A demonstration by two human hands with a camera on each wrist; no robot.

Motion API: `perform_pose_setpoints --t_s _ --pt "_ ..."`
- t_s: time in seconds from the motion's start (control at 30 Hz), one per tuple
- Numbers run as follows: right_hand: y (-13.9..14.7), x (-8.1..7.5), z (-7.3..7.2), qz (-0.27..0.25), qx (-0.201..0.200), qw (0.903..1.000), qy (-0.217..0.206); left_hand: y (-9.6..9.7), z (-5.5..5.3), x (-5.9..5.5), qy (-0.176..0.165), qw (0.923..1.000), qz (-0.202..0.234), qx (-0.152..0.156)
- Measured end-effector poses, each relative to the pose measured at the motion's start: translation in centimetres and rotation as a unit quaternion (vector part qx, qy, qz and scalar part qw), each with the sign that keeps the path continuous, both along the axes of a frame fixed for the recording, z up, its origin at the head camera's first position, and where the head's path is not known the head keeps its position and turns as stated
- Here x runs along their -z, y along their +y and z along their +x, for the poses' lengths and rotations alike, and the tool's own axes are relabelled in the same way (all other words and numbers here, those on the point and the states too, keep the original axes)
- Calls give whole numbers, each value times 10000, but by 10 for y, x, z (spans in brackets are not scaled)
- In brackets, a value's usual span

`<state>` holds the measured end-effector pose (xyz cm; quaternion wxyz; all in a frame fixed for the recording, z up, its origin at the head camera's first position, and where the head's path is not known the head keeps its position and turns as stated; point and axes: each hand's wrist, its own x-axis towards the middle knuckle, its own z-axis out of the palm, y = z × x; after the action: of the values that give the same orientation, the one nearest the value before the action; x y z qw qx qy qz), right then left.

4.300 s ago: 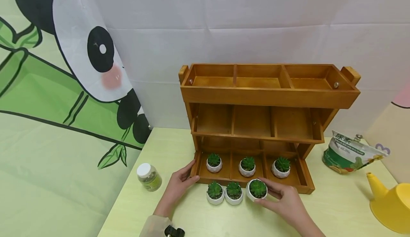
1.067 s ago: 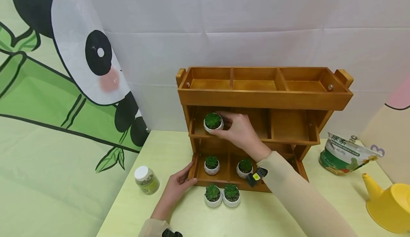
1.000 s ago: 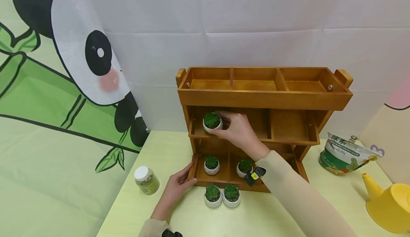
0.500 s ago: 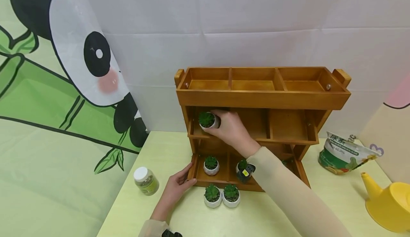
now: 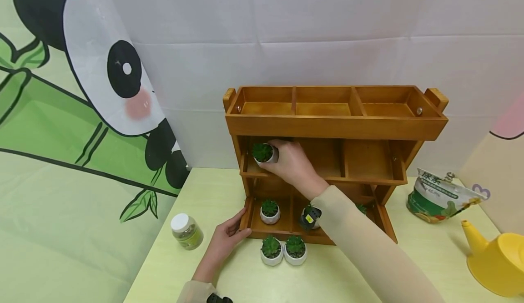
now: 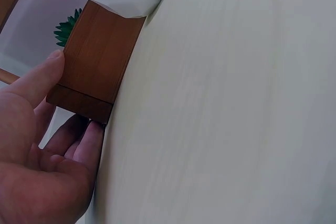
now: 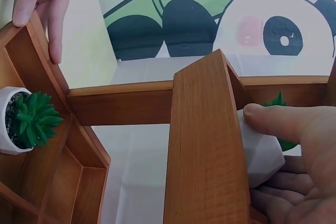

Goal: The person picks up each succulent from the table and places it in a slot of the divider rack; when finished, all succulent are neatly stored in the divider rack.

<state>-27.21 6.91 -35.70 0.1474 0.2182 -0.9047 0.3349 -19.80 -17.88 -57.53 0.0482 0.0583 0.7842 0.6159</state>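
Two potted plants (image 5: 272, 248) before the shelf (image 5: 335, 127)

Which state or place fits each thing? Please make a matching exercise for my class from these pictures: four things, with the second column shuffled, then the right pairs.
Things:
1. left hand
2. right hand
3. watering can
4. jar

States and places:
A. yellow, at the right edge of the head view
B. holding a potted plant at the middle tier
C. topped with a white lid
D. touching the left end of the bottom tier

Pairs: 1-D, 2-B, 3-A, 4-C
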Motion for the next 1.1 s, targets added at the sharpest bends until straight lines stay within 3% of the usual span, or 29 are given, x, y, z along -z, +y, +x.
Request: perform_pose_setpoints --t_s 1.1 --pt "-9 -11 14 460 582 9956 -569 -1 0 -1 -1 10000 30 15"
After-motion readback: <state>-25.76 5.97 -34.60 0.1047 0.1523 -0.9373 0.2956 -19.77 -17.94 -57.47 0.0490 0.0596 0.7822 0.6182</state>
